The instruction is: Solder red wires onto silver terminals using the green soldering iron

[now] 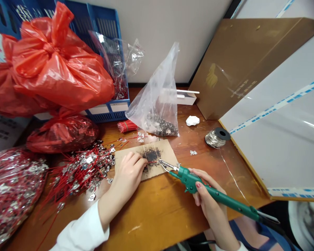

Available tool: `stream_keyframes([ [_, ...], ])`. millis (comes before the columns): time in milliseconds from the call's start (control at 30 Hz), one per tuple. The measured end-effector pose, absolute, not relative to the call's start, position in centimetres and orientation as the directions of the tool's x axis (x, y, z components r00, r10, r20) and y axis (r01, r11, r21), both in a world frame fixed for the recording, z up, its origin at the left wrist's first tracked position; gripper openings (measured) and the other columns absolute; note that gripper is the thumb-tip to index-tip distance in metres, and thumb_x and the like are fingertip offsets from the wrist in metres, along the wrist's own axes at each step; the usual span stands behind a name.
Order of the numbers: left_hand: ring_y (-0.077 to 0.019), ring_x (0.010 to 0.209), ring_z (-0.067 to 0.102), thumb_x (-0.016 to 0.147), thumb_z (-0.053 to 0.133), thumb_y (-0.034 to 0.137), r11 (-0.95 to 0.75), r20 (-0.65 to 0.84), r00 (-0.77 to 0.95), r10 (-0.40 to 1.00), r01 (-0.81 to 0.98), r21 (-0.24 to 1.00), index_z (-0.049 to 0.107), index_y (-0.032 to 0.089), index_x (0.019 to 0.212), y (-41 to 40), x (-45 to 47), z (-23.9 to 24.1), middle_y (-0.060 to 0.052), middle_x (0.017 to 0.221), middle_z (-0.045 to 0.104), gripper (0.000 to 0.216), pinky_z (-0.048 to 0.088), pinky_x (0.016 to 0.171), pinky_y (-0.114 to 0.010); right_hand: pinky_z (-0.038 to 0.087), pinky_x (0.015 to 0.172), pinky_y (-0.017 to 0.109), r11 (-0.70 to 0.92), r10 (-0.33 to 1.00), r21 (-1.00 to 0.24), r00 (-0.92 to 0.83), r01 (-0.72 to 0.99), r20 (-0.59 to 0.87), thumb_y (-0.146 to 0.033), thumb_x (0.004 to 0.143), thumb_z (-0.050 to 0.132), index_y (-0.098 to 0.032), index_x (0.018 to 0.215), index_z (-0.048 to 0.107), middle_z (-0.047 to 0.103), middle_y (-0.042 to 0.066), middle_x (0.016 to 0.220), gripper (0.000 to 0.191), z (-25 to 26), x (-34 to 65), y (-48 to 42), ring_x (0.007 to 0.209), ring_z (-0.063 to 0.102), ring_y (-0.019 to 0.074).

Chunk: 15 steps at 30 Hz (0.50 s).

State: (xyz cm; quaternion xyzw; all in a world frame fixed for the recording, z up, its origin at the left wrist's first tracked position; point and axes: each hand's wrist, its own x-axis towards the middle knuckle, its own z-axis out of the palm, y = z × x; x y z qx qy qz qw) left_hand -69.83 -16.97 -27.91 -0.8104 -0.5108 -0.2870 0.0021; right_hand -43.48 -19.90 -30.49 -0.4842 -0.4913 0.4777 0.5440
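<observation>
Head view: right hand [208,199] clasps a green soldering iron [219,197], long axis slanting up-left, tip just beside a red wire [152,161] seemingly pinched by the left hand [129,172], its fingertips pressed together over scorched cardboard [166,151].

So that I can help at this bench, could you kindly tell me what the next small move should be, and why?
Perhaps ease the metal tip of the green-handled soldering iron onto the thin red wire, since the left hand pins that wire on the scorched brown cardboard and the tip, in the right hand, sits just beside it.
</observation>
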Motion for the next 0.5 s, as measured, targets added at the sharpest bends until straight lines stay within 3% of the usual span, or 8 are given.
stream_keyframes([
  [500,-0.0214,0.08,0.049,0.095,0.047,0.012,-0.471,0.462,0.321,0.827,0.844,0.256,0.064,0.013,0.091,-17.1,-69.7,-27.8,-0.007,0.083,0.062,0.017,0.046,0.07,-0.034,0.041,0.036,0.021,0.236,0.969,-0.958,0.028,0.165,0.244,-0.023,0.088,0.062,-0.026,0.104,0.071,0.065,0.009,0.112,0.018,-28.7,-44.3,-20.2,0.043,0.05,0.0045],
])
